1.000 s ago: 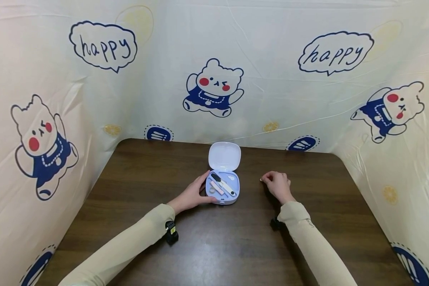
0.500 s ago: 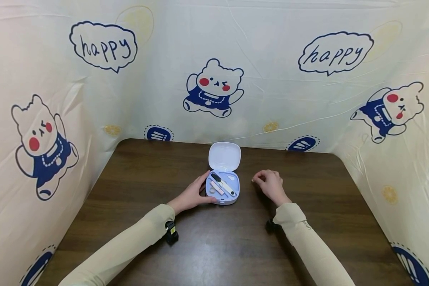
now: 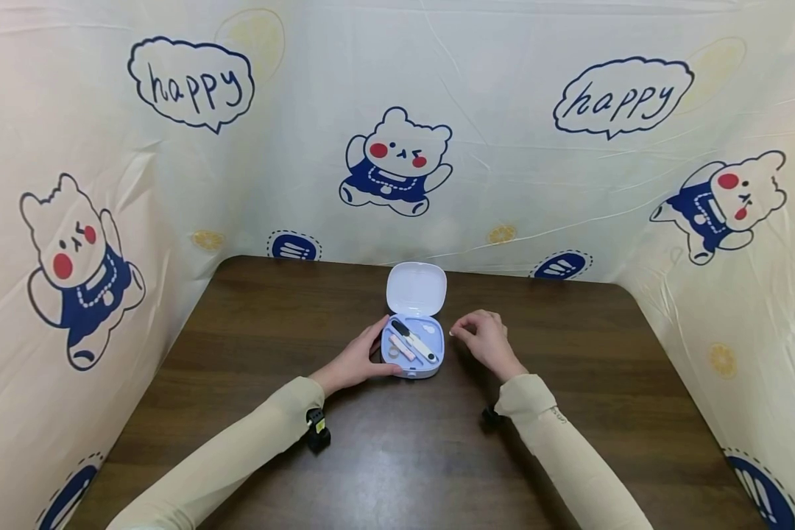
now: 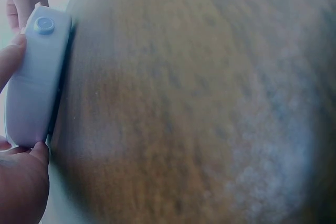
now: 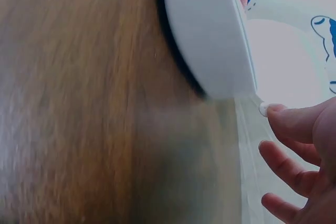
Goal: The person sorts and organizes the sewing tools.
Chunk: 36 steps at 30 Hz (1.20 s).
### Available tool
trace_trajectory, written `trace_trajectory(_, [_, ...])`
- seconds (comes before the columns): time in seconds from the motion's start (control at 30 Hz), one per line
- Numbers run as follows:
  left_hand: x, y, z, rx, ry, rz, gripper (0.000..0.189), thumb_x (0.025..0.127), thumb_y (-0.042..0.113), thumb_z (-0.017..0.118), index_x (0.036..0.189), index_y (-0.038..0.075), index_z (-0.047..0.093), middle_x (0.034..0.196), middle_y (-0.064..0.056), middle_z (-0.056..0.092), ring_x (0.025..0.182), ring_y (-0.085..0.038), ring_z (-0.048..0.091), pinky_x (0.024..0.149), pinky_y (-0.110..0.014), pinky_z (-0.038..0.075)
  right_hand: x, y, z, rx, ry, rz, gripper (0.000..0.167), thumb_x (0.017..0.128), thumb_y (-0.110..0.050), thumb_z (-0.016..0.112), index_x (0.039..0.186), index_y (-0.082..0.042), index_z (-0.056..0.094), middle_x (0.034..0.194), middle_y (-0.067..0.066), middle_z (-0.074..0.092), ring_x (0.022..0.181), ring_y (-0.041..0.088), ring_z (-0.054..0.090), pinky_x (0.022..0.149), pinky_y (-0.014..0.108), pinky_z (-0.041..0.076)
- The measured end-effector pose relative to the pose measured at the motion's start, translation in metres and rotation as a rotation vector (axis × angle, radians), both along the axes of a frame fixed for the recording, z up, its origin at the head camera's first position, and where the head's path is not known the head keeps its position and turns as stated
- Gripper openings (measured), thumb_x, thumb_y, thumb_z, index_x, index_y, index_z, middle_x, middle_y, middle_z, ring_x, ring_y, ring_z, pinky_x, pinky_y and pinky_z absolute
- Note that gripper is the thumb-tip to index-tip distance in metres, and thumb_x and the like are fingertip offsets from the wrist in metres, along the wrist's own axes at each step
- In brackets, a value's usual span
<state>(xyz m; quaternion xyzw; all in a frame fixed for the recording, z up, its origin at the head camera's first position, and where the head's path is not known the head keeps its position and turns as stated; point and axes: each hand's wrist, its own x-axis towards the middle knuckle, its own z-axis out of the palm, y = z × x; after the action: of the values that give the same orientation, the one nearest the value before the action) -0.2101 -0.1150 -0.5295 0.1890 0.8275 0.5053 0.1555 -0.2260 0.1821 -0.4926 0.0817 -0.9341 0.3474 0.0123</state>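
A small light-blue case [image 3: 413, 374] stands on the table with its lid [image 3: 416, 289] raised at the back. My left hand [image 3: 352, 364] grips the case's left side, thumb at the front near the round button [image 4: 44, 25]. Inside lie a white tool [image 3: 416, 341] with a black end, a pale pink stick [image 3: 402, 348] and a small round greyish piece [image 3: 394, 352]. Just right of the case, my right hand [image 3: 487, 341] pinches a tiny white piece [image 5: 263, 109] between thumb and forefinger. Its exact kind is too small to tell.
The brown wooden table [image 3: 265, 324] extends around the case. A pale printed cloth [image 3: 490, 162] hangs along the back and both sides of the table.
My right hand has moved left toward the case, carrying the tiny white piece. The left hand and the case have stayed in place.
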Motion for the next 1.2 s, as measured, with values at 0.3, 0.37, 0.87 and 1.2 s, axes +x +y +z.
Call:
trace_trajectory(0.3, [0.002, 0.000, 0.002, -0.020, 0.003, 0.002, 0.111, 0.087, 0.033, 0.087, 0.167, 0.008, 0.015, 0.171, -0.018, 0.019, 0.157, -0.031, 0.025, 0.124, -0.045, 0.030, 0.000, -0.013, 0.001, -0.032, -0.024, 0.027, 0.009, 0.097, -0.020, 0.075, 0.097, -0.011, 0.079, 0.115, 0.011, 0.069, 0.131, 0.039, 0.044, 0.112, 0.066, 0.027])
trace_trajectory(0.37, [0.002, 0.000, 0.002, -0.021, 0.004, 0.001, 0.110, 0.088, 0.033, 0.087, 0.167, 0.008, 0.015, 0.171, -0.018, 0.019, 0.157, -0.030, 0.025, 0.125, -0.045, 0.030, 0.000, -0.016, 0.001, -0.038, -0.036, 0.035, 0.009, 0.097, -0.020, 0.075, 0.098, -0.011, 0.079, 0.116, 0.011, 0.068, 0.131, 0.038, 0.044, 0.112, 0.065, 0.028])
trace_trajectory(0.87, [0.003, 0.001, 0.003, -0.026, -0.002, 0.002, 0.109, 0.089, 0.035, 0.086, 0.168, 0.009, 0.015, 0.171, -0.017, 0.020, 0.157, -0.030, 0.025, 0.125, -0.045, 0.030, -0.002, -0.029, -0.006, -0.023, -0.050, 0.078, 0.005, 0.096, -0.016, 0.077, 0.096, -0.011, 0.078, 0.118, 0.011, 0.066, 0.129, 0.035, 0.045, 0.112, 0.056, 0.038])
trace_trajectory(1.2, [0.001, 0.000, 0.000, 0.004, -0.010, 0.001, 0.109, 0.089, 0.032, 0.086, 0.168, 0.008, 0.015, 0.171, -0.017, 0.019, 0.156, -0.030, 0.026, 0.124, -0.045, 0.031, -0.005, -0.033, -0.007, 0.009, -0.075, 0.071, 0.005, 0.096, -0.018, 0.077, 0.095, -0.013, 0.077, 0.121, 0.012, 0.065, 0.127, 0.034, 0.045, 0.109, 0.054, 0.040])
